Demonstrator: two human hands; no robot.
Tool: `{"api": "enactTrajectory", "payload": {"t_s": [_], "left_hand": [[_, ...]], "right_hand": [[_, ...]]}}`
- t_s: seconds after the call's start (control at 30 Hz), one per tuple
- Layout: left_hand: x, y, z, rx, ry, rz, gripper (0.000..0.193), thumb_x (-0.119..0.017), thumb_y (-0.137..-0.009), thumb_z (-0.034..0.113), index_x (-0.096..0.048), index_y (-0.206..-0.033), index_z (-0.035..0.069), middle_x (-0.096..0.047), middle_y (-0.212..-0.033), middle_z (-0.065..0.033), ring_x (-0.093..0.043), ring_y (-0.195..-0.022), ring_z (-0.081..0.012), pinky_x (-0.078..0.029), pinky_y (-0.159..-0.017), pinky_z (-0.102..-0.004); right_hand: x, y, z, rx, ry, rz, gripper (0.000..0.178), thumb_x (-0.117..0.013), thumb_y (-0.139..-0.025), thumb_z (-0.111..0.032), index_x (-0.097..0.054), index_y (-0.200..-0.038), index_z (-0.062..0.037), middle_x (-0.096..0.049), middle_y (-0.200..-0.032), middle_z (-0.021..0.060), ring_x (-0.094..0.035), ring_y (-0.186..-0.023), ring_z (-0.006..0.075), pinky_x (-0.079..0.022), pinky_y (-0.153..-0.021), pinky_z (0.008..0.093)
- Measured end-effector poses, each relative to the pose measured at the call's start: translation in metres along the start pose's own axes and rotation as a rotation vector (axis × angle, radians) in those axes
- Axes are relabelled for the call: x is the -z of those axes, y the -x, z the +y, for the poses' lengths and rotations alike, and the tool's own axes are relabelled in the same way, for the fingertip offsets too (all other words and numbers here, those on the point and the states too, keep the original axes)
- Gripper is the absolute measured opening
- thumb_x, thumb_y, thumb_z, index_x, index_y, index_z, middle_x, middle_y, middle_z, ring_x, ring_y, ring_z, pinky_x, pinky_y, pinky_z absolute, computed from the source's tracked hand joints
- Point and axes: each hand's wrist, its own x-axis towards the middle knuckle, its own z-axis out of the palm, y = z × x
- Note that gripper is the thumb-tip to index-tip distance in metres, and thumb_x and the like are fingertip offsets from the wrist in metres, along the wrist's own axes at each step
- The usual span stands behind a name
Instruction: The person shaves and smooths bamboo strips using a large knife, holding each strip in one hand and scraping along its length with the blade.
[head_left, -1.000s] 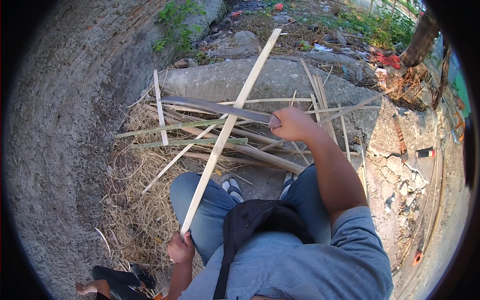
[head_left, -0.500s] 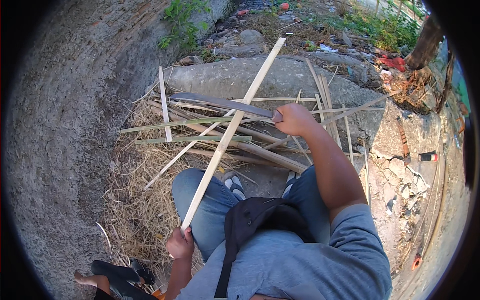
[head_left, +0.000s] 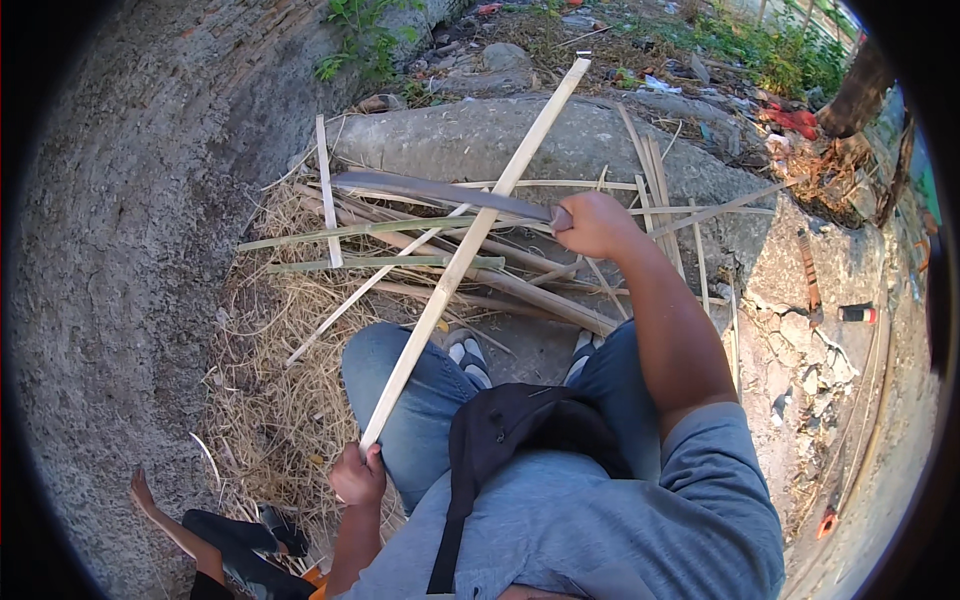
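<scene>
A long pale bamboo strip (head_left: 440, 300) slants from my left knee up and away to the right. My left hand (head_left: 358, 474) is closed around its near end. In my right hand (head_left: 592, 224) is the handle of a machete, gripped firmly. The machete's dark blade (head_left: 420, 187) points left and crosses the strip at its upper half, apparently lying against it. Below the blade, several bamboo poles (head_left: 545, 300) and green split strips (head_left: 385, 230) lie across one another near my feet.
Dry shavings (head_left: 270, 420) cover the ground at left, beside a rough wall (head_left: 120, 280). A large stone slab (head_left: 450, 140) lies beyond the bamboo. On the right-hand ground are a second long-handled tool (head_left: 808, 275) and a small dark cylinder (head_left: 857, 314). Another person's arm (head_left: 175, 525) shows at lower left.
The machete has moved slightly left and up along the strip, my right hand shifting a little. At lower left, the other person's arm has reached farther out.
</scene>
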Motion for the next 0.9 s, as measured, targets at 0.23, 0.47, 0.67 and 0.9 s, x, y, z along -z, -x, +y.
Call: {"api": "enactTrajectory", "payload": {"t_s": [0.23, 0.47, 0.67, 0.9], "left_hand": [[0.012, 0.000, 0.004, -0.019, -0.020, -0.012, 0.052, -0.056, -0.098, 0.057, -0.059, -0.083, 0.007, -0.060, -0.066, -0.0179, -0.061, -0.058, -0.0419, -0.047, -0.053, -0.0525], [0.011, -0.002, 0.007, -0.011, 0.006, -0.028, 0.052, -0.057, -0.099, 0.055, -0.060, -0.084, 0.006, -0.061, -0.066, -0.0180, -0.061, -0.058, -0.0418, -0.047, -0.053, -0.0516], [0.008, -0.001, 0.003, -0.010, 0.009, -0.012, 0.051, -0.058, -0.098, 0.054, -0.058, -0.082, 0.006, -0.061, -0.067, -0.0183, -0.060, -0.058, -0.0429, -0.046, -0.053, -0.0529], [0.011, -0.005, 0.006, -0.030, 0.024, 0.011, 0.052, -0.058, -0.098, 0.055, -0.055, -0.079, 0.006, -0.059, -0.063, -0.0179, -0.059, -0.056, -0.0427, -0.045, -0.052, -0.0527]], "right_hand": [[-0.002, -0.008, 0.013, -0.204, -0.174, 0.072, 0.026, -0.068, -0.082, -0.026, -0.076, -0.101, -0.0102, -0.074, -0.095, 0.0196, -0.070, -0.092, 0.0392, -0.055, -0.084, 0.0476], [-0.009, 0.022, -0.029, 0.128, 0.010, -0.070, 0.022, -0.070, -0.076, -0.025, -0.073, -0.091, -0.0097, -0.072, -0.084, 0.0185, -0.069, -0.085, 0.0402, -0.054, -0.075, 0.0477], [-0.001, 0.005, -0.013, 0.074, 0.010, -0.015, 0.027, -0.069, -0.078, -0.030, -0.075, -0.097, -0.0115, -0.073, -0.094, 0.0190, -0.070, -0.091, 0.0389, -0.055, -0.081, 0.0489], [-0.011, -0.009, 0.031, -0.222, -0.257, 0.149, 0.028, -0.068, -0.084, -0.029, -0.074, -0.099, -0.0059, -0.073, -0.092, 0.0213, -0.071, -0.091, 0.0395, -0.054, -0.080, 0.0484]]}}
